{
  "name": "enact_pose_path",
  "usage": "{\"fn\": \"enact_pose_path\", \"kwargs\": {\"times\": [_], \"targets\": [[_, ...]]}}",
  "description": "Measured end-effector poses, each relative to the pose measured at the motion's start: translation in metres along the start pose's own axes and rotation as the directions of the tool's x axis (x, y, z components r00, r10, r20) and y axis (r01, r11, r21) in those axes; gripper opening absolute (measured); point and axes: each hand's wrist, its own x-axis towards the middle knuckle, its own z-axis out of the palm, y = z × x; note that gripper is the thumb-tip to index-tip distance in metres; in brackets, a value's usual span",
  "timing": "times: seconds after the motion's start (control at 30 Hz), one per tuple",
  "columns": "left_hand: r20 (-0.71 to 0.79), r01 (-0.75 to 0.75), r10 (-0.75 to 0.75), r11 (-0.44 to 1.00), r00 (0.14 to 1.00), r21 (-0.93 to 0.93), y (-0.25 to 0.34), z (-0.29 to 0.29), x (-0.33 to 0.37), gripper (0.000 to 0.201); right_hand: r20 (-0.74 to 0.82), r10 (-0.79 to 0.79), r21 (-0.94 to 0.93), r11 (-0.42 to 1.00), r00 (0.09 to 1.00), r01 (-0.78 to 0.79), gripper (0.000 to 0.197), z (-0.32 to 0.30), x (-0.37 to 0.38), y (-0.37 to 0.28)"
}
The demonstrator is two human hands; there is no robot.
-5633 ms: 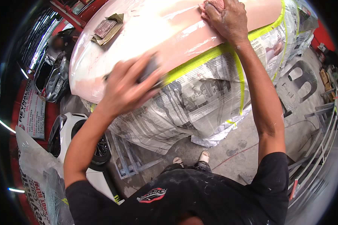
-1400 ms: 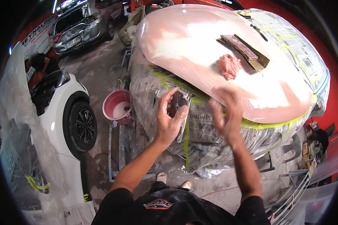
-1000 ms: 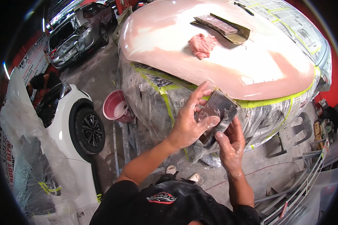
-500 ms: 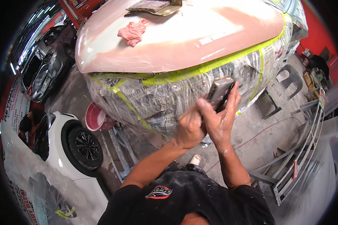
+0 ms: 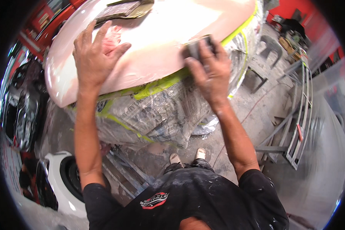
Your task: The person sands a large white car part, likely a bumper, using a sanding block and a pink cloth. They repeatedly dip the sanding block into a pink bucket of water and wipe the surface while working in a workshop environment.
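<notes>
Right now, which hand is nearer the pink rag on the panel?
Left. The left hand lies flat partly over the pink rag; the right hand presses a grey sanding block far across the panel's taped edge.

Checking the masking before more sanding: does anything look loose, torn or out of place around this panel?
Nothing is plainly torn. The newspaper masking under the pink panel hangs crumpled and baggy, and its yellow-green tape runs wavy. The right hand presses a grey sanding block at that taped edge; the left hand lies flat beside a pink rag.

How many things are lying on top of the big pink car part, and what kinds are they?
Sanding block under the right hand: 1
Pink rag by the left hand: 1
Stack of sandpaper sheets: 1
Total: 3, on the pink panel.
</notes>
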Motion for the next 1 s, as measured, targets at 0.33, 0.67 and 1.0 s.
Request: {"fn": "enact_pose_path", "kwargs": {"times": [0.33,0.67,1.0], "targets": [[0.214,0.183,-0.093,0.875,0.972,-0.449,-0.028,0.048,-0.019,0.043,0.053,-0.165,-0.139,0.975,0.985,0.171,0.055,0.008,0.023,-0.005],[0.024,0.092,-0.094,0.837,0.995,-0.539,-0.03,0.05,-0.008,0.014,-0.011,-0.224,-0.146,0.965,0.975,0.22,0.041,0.023,0.044,-0.016],[0.064,0.082,-0.056,0.832,0.996,-0.548,-0.017,0.052,-0.004,0.027,-0.146,-0.084,-0.35,0.936,0.986,0.028,0.049,0.003,0.14,0.113]]}}
